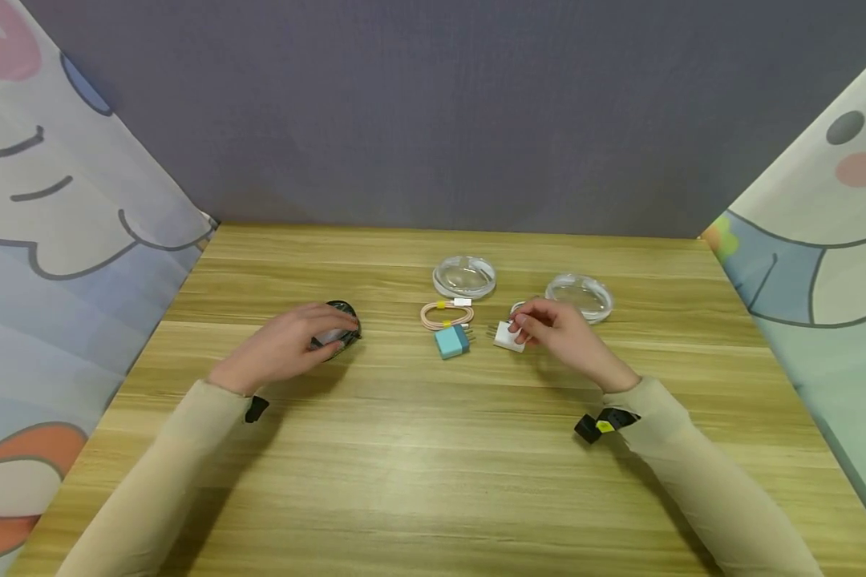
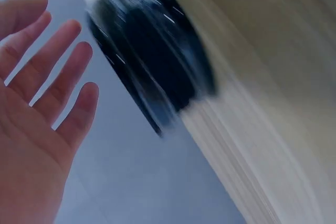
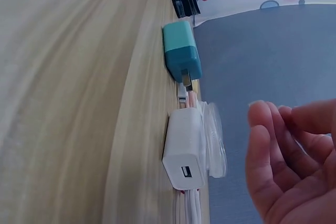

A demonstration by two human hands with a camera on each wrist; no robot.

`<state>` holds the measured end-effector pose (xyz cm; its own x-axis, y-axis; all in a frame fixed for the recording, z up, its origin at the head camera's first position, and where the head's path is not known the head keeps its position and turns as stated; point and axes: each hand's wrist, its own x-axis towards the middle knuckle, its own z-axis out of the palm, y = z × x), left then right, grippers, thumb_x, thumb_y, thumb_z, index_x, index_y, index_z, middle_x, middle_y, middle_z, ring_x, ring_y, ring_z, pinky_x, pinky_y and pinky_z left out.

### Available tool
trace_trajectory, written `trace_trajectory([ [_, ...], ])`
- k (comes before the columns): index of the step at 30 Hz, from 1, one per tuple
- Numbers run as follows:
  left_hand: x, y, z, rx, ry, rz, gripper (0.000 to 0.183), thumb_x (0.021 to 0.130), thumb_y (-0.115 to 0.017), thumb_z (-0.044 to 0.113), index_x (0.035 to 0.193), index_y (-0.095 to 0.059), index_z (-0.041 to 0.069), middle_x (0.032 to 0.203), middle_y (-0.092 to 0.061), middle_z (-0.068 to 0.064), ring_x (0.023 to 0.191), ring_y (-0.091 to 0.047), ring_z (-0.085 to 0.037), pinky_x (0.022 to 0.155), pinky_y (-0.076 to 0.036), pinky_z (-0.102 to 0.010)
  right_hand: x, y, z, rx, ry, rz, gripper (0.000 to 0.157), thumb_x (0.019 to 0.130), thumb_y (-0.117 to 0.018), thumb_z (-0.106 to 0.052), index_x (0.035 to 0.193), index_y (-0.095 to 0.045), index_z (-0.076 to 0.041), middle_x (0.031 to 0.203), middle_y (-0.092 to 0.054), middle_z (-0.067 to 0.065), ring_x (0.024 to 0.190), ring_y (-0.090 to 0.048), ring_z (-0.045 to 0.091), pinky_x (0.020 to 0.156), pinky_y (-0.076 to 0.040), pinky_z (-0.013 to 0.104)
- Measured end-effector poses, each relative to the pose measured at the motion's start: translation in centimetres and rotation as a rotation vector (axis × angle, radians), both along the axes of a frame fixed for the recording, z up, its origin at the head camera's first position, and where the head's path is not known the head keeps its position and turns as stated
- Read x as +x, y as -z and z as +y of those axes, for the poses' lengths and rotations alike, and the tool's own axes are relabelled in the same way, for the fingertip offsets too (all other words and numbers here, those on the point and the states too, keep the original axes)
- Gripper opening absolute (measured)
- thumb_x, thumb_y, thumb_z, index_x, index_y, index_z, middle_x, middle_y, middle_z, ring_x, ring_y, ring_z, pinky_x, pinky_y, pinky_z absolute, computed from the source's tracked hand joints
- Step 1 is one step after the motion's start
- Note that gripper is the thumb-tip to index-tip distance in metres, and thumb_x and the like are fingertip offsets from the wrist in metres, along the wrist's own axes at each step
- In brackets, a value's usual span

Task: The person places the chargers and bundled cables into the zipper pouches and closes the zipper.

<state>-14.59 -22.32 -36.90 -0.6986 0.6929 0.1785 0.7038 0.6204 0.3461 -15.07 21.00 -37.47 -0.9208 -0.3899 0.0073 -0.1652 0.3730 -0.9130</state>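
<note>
At the left, a black coiled bundle [image 1: 343,307] with a glossy surface lies on the table. My left hand [image 1: 292,340] is over it in the head view; in the left wrist view its fingers [image 2: 79,59] are spread and extended beside the blurred bundle [image 2: 152,45]. My right hand [image 1: 557,330] hovers by a white USB charger plug [image 1: 507,338]. Seen from the right wrist, that hand [image 3: 294,156] has loosely bent fingers with nothing between them, apart from the white charger [image 3: 184,148]. Left of this charger sits a teal and blue charger plug [image 1: 451,342].
Behind the teal charger lies a pinkish coiled cable [image 1: 436,326] with white ends and a yellow tie. Two white cables coiled in clear round packs [image 1: 443,288] lie farther back, one partly behind my right hand. A grey panel [image 1: 433,120] stands along the table's far edge.
</note>
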Motion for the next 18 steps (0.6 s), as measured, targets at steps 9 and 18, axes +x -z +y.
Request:
trace_trajectory([
  [9,-0.4,-0.4,5.0,0.076,-0.052,0.048,0.021,0.095,-0.068,0.016,0.116,-0.072,0.016,0.112,-0.070,0.002,0.098,-0.065,-0.018,0.076,-0.053,-0.036,-1.2,-0.2,-0.6,0.082,0.032,0.088,0.022,0.102,-0.055,-0.007,0.114,-0.068,0.006,0.107,-0.070,0.020,0.093,-0.067,0.030,0.079,-0.058,0.039],
  [18,-2.0,0.1,9.6,0.102,-0.078,0.021,0.018,0.095,-0.067,0.018,0.111,-0.074,0.014,0.103,-0.073,0.003,0.093,-0.067,-0.014,0.079,-0.054,-0.037,-3.5,-0.2,-1.5,0.132,0.055,0.218,0.023,0.101,-0.058,-0.012,0.116,-0.070,0.001,0.111,-0.071,0.016,0.089,-0.067,0.033,0.069,-0.056,0.029],
])
